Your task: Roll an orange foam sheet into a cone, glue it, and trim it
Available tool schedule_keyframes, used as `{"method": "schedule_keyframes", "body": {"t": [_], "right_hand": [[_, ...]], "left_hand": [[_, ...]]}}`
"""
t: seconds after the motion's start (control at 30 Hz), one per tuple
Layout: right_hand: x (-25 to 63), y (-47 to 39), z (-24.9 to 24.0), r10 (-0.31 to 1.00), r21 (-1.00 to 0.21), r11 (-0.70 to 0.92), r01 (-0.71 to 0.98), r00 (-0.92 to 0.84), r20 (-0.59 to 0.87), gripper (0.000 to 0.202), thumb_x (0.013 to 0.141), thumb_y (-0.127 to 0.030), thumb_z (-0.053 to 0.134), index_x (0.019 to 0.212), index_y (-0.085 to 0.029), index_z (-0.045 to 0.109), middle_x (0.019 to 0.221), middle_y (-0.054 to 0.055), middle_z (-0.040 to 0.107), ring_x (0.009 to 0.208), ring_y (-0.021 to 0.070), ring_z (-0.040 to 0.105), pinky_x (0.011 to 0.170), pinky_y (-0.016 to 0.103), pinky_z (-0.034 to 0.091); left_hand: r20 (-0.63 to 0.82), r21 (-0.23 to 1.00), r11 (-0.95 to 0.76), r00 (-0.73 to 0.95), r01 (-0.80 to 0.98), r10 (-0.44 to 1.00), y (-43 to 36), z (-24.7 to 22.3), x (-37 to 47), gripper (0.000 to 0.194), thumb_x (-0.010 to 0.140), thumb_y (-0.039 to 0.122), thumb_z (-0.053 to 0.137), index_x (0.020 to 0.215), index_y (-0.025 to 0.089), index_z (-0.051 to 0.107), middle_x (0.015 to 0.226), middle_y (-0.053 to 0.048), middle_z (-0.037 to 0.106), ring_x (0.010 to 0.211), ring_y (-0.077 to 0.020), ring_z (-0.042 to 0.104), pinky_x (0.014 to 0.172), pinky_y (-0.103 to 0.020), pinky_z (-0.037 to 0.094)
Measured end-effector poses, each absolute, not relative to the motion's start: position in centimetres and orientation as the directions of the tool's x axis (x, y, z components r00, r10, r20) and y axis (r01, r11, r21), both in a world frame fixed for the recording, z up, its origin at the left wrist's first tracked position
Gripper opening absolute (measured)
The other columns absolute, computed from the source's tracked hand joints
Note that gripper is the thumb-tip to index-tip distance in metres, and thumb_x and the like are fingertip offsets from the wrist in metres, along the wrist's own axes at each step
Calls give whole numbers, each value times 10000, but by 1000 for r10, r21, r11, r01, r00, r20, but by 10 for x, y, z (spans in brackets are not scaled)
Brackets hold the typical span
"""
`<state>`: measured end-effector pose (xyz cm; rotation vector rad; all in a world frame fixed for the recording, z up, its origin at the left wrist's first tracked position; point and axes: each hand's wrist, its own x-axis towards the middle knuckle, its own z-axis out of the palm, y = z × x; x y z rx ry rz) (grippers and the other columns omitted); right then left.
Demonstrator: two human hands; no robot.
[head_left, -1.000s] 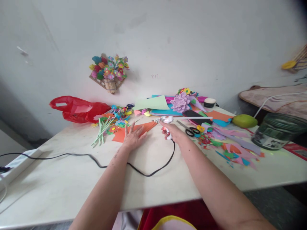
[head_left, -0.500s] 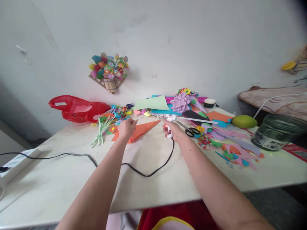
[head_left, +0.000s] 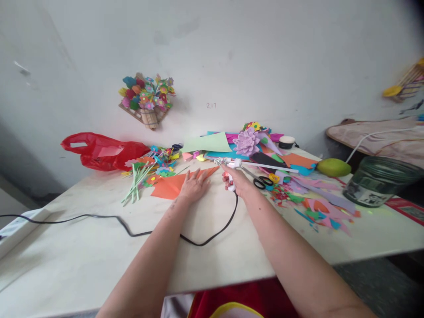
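My left hand (head_left: 194,185) lies flat with fingers spread on a folded orange sheet (head_left: 167,185) on the table. My right hand (head_left: 239,181) grips a white hot glue gun (head_left: 231,179), its nozzle pointing left above the sheet's right tip. A long white glue stick (head_left: 270,166) sticks out of the gun's back, and a black cord (head_left: 212,240) runs down from its handle. Left of the sheet lie pale green stems (head_left: 134,185) with paper flowers. Black-handled scissors (head_left: 261,182) rest just right of my right hand.
A red plastic bag (head_left: 106,152) lies at the back left. Paper scraps (head_left: 326,210), a green fruit (head_left: 334,168) and a glass jar (head_left: 377,181) are on the right. Behind are a pale green sheet (head_left: 207,142) and a purple flower (head_left: 247,141). A power strip (head_left: 23,227) sits at left.
My left hand has opened from a pinch and come down flat on the orange sheet, moving right. My right hand keeps the glue gun in nearly the same place.
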<state>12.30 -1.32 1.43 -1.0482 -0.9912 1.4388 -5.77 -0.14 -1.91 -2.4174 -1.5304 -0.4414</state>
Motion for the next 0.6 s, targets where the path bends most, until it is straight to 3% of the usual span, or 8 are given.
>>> {"method": "schedule_keyframes", "body": {"t": [0.13, 0.3, 0.47, 0.6], "right_hand": [[123, -14, 14, 994, -960, -104, -260, -64, -91, 289, 728, -414, 613, 673, -147, 516, 472, -29, 493, 301, 54, 355, 297, 216, 358], [123, -14, 14, 992, -959, -115, -258, -74, -99, 305, 731, -427, 608, 663, -146, 509, 477, -22, 499, 305, 57, 366, 303, 219, 360], [123, -13, 14, 991, -958, -125, -257, -76, -109, 302, 737, -409, 603, 637, -138, 514, 459, -24, 489, 297, 55, 360, 299, 218, 357], [122, -13, 13, 991, -958, -128, -256, -70, -114, 285, 742, -395, 599, 644, -141, 515, 456, -29, 493, 295, 58, 363, 298, 219, 363]], "left_hand": [[362, -113, -435, 445, 893, 819, -4, -21, -55, 494, 889, 401, 200, 1352, 264, 306, 1368, -33, 393, 1295, -219, 278, 1071, -519, 78], [328, -49, -437, 428, 898, 842, -4, -23, -55, 491, 891, 386, 201, 1367, 283, 267, 1404, -34, 329, 1306, -223, 254, 1062, -539, 43], [391, 318, -409, 275, 855, 879, -4, -18, -64, 569, 896, 412, 191, 1412, 225, 41, 1456, -52, 194, 1315, -170, 231, 1074, -407, 175], [521, 586, -425, 81, 690, 850, -4, -13, -71, 558, 879, 430, 287, 1393, 263, 151, 1416, -54, 308, 1179, -181, 451, 945, -338, 387]]}}
